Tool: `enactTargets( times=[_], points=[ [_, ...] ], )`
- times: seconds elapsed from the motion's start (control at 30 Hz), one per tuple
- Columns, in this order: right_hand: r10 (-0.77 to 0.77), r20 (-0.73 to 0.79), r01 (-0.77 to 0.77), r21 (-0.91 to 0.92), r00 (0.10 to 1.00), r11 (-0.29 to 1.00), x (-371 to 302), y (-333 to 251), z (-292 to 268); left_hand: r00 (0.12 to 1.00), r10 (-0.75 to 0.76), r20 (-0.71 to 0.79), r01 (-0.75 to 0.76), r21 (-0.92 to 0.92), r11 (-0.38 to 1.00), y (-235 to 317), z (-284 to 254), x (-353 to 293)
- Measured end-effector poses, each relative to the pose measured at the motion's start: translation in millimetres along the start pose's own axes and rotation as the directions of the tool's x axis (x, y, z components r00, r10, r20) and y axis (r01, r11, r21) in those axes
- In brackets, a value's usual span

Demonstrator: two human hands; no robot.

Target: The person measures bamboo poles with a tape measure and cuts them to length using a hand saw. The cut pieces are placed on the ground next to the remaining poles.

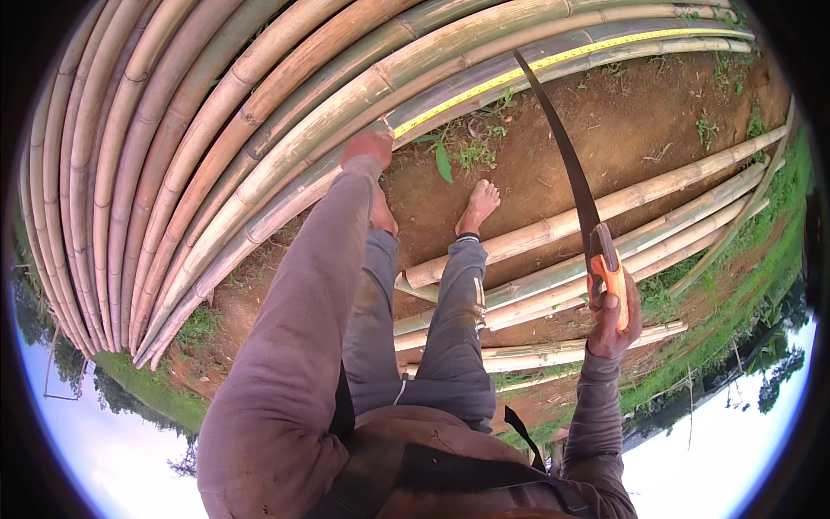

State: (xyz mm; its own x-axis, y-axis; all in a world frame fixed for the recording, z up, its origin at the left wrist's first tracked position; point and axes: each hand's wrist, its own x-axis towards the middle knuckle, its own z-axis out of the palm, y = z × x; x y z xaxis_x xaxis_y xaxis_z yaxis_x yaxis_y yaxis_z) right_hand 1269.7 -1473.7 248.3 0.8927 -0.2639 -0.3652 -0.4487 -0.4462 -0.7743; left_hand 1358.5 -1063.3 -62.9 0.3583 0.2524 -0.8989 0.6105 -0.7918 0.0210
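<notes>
My right hand [617,330] grips a handsaw by its orange handle [613,292]. The long dark saw blade [564,143] points up and away, its tip seen against the bamboo. At the near edge of the bamboo stack, my left hand [368,147] rests on a grey-green bamboo pole [445,92], beside the near end of a yellow tape measure [536,66]. The tape stretches along this pole toward the far right. The fingers of my left hand are mostly hidden behind its back, so their grip does not show.
A large stack of long bamboo poles [186,147] fills the left and far side. More cut poles [596,216] lie on the ground at right, near my bare foot [479,206]. Brown soil [666,121] with weeds separates the groups; a grassy bank [761,268] borders the right.
</notes>
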Motion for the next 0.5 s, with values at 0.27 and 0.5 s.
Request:
enactTargets(
  times=[0.27, 0.5],
  points=[
    [-0.049, 0.155, 0.062, -0.081, 0.987, 0.995, 35.1, 81.2, 34.2, 0.990, -0.025, -0.135, 0.026, 0.008, 1.000, 0.7, 34.9, 22.2],
    [-0.130, 0.218, 0.129, 0.017, 0.967, 0.991, 47.7, 119.9, 52.7, 0.974, 0.000, -0.225, 0.007, 0.033, 0.999, -5.7, 47.4, 36.5]
  ],
)
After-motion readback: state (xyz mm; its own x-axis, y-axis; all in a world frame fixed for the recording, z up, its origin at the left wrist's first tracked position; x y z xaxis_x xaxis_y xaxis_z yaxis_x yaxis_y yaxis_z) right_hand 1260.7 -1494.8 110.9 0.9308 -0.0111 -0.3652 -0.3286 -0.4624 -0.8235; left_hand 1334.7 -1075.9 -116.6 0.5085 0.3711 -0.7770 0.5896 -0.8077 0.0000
